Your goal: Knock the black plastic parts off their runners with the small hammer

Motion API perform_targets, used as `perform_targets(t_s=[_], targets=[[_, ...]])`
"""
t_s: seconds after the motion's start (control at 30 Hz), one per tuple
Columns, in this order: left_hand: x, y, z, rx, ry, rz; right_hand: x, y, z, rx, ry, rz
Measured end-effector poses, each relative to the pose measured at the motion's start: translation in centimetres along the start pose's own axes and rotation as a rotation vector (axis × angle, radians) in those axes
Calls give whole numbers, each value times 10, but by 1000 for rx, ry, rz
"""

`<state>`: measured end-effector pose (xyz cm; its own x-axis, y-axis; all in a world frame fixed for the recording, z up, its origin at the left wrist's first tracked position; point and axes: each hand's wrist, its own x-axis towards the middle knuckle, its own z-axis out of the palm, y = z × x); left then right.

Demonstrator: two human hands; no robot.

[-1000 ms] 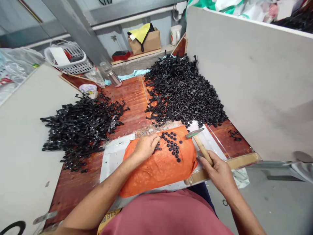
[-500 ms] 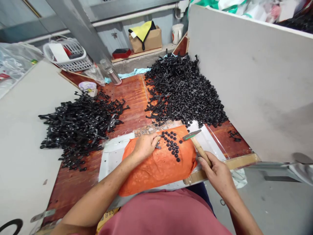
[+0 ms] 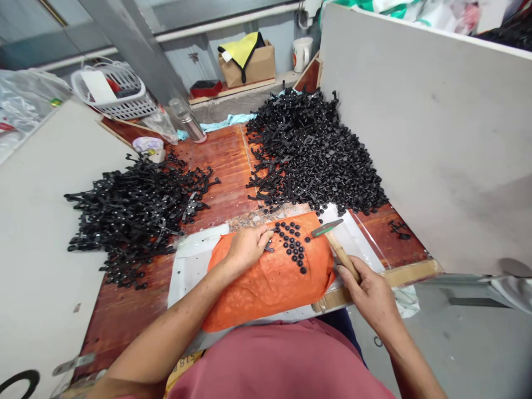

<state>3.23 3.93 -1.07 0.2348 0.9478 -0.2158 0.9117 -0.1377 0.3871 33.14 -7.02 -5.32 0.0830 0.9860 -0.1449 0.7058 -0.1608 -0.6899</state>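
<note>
My left hand (image 3: 246, 247) rests on an orange cloth pad (image 3: 270, 282), fingers pinched on a small black plastic part (image 3: 269, 246) at the pad's top. Several small black round caps (image 3: 293, 244) lie in rows on the pad just right of that hand. A small hammer (image 3: 332, 239) with a wooden handle is gripped by my right hand (image 3: 369, 291); its metal head hovers over the pad's right edge, close to the caps.
A heap of black strap-like parts (image 3: 137, 208) lies at the left of the red-brown wooden bench (image 3: 224, 166). A bigger heap of black parts (image 3: 311, 155) lies against the grey board (image 3: 436, 138) at right. A white basket (image 3: 110, 94), cardboard box (image 3: 247, 66) and mug (image 3: 301, 54) stand behind.
The hammer head has dropped slightly and shifted left toward the caps. My left hand stays pinched at the pad's top. The view has shifted a little.
</note>
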Motion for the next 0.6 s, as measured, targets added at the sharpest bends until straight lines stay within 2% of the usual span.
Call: perform_targets(t_s=[0.13, 0.6], targets=[[-3, 2, -2, 71, 20, -2, 1, -3, -1, -10, 6, 3], [-2, 3, -4, 93, -1, -36, 0, -7, -4, -35, -27, 54]])
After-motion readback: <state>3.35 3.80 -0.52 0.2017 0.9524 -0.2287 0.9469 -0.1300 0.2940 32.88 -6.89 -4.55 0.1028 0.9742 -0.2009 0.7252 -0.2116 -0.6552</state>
